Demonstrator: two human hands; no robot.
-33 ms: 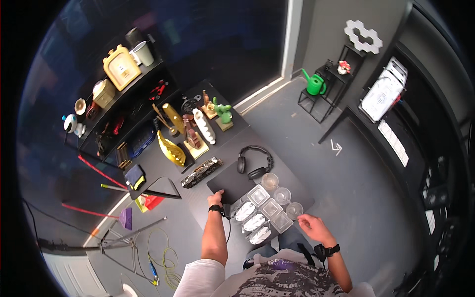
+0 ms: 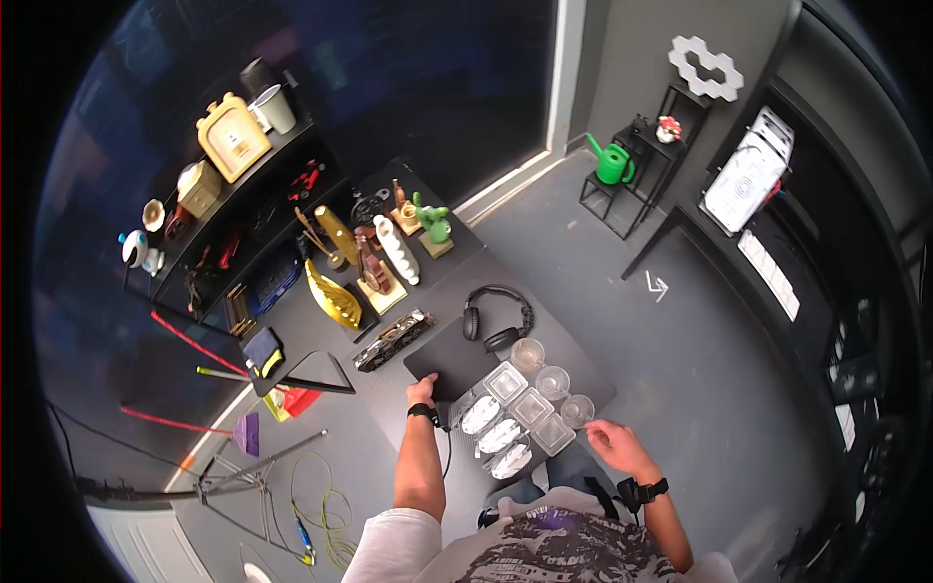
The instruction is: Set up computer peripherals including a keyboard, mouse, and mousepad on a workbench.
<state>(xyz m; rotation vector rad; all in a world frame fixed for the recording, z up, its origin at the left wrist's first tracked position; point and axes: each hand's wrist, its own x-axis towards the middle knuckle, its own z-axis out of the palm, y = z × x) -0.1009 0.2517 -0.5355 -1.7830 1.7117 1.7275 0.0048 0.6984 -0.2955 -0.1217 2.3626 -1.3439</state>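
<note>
My left hand is closed at the near left corner of a flat black pad on the grey table. Its underside fingers are hidden. My right hand is open, fingers loosely bent, by the table's near right edge. Its fingertips are close to a round clear plastic cup; whether they touch I cannot tell. Two more round cups stand in line with it. Beside them are three square clear containers. Three white oblong objects, seemingly wrapped in clear plastic, lie nearest me.
Black headphones and a graphics card lie beyond the pad. Farther back stand a golden leaf-shaped ornament, a white vase and a green cactus figure. A tripod and yellow cable occupy the floor at left.
The whole view shifts very slightly. Both hands and the things on the table keep their places.
</note>
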